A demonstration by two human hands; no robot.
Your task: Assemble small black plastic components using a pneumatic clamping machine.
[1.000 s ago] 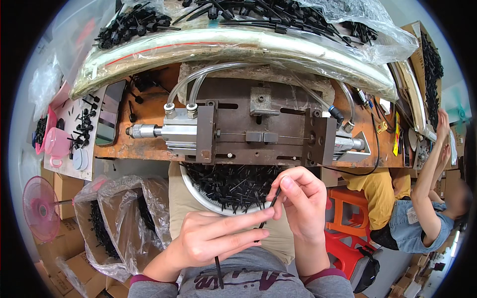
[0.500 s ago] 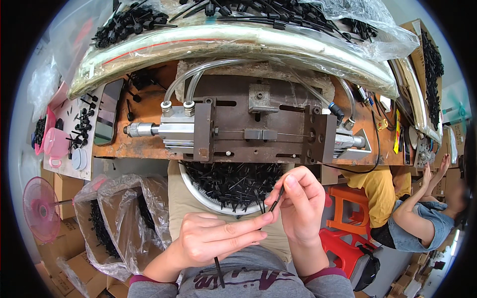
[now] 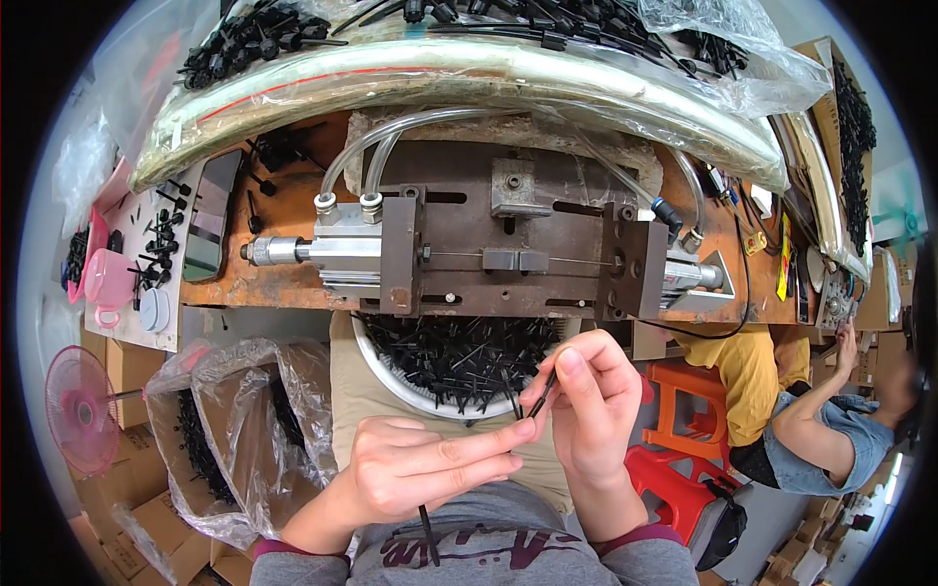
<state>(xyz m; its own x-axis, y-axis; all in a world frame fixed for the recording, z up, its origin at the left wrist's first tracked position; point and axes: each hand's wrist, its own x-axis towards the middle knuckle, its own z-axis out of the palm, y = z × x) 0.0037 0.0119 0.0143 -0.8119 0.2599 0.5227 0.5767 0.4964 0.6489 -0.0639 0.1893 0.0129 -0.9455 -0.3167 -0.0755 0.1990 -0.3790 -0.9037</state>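
I observe the right hand [image 3: 591, 402] pinching a slim black piece [image 3: 542, 396], its lower end at the left hand [image 3: 403, 467], apparently for steadiness; the left closes around a black rod [image 3: 430, 537]. The pale basin [image 3: 389, 385] keeps black parts [image 3: 459, 356] within reach.

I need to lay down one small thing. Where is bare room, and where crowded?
Bare wood shows on the bench between the phone and the left cylinder. A smaller patch lies between the black cable and the yellow tool. Crowded: the white board bearing black parts, and the full basin beyond the left hand and right hand.
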